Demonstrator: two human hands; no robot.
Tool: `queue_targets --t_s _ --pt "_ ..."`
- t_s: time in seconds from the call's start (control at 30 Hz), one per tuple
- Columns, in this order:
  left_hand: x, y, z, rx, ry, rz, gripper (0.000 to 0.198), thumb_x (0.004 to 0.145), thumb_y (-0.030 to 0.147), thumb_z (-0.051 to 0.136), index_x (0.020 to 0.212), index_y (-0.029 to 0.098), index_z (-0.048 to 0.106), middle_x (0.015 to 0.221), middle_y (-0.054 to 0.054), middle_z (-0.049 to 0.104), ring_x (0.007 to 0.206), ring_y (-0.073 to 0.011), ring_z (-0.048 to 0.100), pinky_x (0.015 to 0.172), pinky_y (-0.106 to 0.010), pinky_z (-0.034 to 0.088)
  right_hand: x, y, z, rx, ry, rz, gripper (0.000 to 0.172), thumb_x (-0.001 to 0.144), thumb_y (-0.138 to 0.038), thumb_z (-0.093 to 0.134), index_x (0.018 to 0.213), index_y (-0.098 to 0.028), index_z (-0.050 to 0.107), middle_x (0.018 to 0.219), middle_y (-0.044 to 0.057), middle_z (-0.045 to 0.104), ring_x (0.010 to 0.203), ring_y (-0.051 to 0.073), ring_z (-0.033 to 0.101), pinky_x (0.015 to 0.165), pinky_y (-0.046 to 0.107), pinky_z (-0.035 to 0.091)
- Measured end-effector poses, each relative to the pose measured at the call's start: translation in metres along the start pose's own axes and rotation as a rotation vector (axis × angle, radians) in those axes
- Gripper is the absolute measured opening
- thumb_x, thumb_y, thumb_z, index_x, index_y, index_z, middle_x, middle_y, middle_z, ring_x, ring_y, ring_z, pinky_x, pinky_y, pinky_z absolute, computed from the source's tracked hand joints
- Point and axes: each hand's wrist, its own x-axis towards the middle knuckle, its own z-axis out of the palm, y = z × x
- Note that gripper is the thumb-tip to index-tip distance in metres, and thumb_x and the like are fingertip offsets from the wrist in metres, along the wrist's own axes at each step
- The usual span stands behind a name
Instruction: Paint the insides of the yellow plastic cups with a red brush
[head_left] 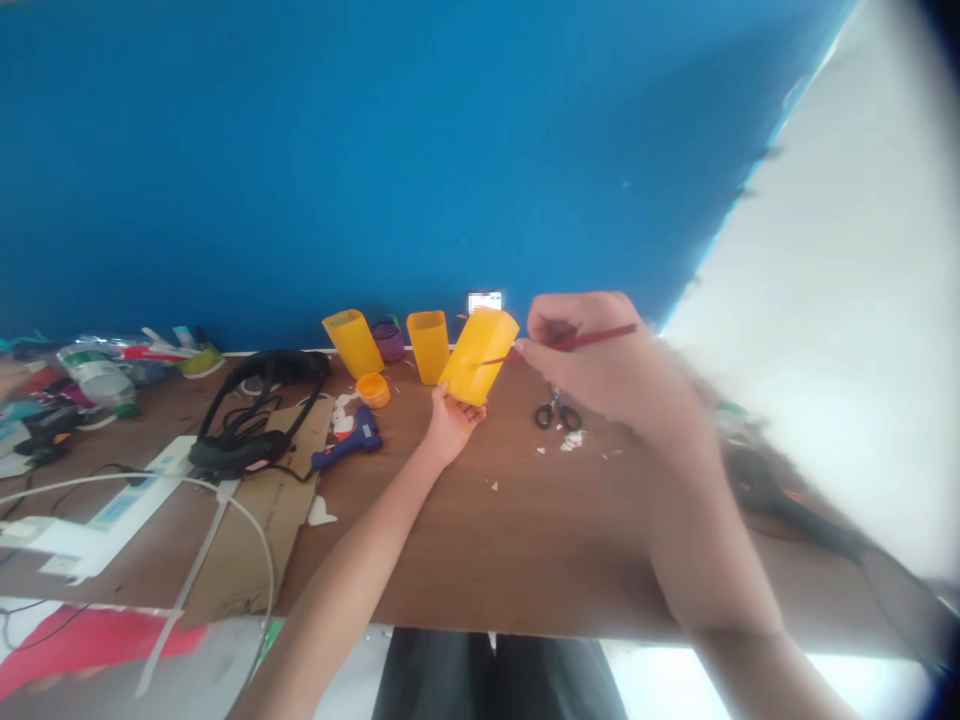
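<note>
My left hand [454, 424] is closed around the lower end of a yellow cup-like container [480, 360], holding it tilted above the table. Between the fingers of my right hand [600, 360] is a thin red paintbrush [592, 339]; its tip lies against the side of the container. Two similar yellow containers, one leaning [355, 345] and one upright [429, 348], stand by the wall. A small jar of yellow-orange paint [373, 390] sits in front of the leaning one.
Black-handled scissors [556, 412] lie near white scraps. To the left are a blue glue gun [349, 440], cardboard [259, 540], a black head strap [240, 450], a white power strip [127, 515] and cables. A purple pot [388, 342] stands behind.
</note>
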Motion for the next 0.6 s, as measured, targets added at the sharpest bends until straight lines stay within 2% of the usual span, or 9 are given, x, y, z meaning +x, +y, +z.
queue_targets --t_s 0.17,0.3,0.4,0.6 --pt "-0.0009 -0.0005 0.0002 0.012 -0.011 0.004 0.051 0.089 0.055 0.046 0.107 0.010 0.064 0.081 -0.013 0.067 0.073 -0.0196 0.063 0.068 -0.029 0.049 0.0013 0.0056 -0.0026 -0.049 0.211 -0.007 0.023 0.083 -0.016 0.057 0.064 -0.020 0.045 0.057 -0.002 0.045 0.055 0.011 0.036 0.054 0.029 0.026" --pt "-0.0010 -0.0002 0.0010 0.015 -0.011 0.011 0.050 0.091 0.053 0.043 0.107 0.011 0.063 0.081 -0.013 0.067 0.071 -0.0192 0.062 0.068 -0.029 0.049 0.0015 0.0056 -0.0051 -0.077 0.266 -0.029 0.024 0.081 -0.015 0.059 0.064 -0.021 0.044 0.056 -0.003 0.043 0.054 0.011 0.035 0.055 0.029 0.026" --pt "-0.0013 0.0000 0.0023 0.015 0.001 0.007 0.049 0.093 0.052 0.039 0.106 0.010 0.063 0.080 -0.013 0.067 0.070 -0.0186 0.062 0.067 -0.029 0.050 0.0023 0.0045 -0.0027 -0.067 0.216 -0.056 0.023 0.081 -0.014 0.058 0.063 -0.020 0.046 0.056 -0.003 0.044 0.055 0.010 0.035 0.053 0.027 0.027" --pt "-0.0005 0.0003 0.0025 0.008 0.009 0.008 0.050 0.092 0.053 0.040 0.104 0.010 0.064 0.080 -0.013 0.067 0.070 -0.0185 0.062 0.066 -0.028 0.050 -0.0013 -0.0021 0.0024 -0.026 -0.006 -0.051 0.021 0.083 -0.015 0.056 0.064 -0.019 0.047 0.059 -0.004 0.046 0.054 0.009 0.036 0.050 0.026 0.023"
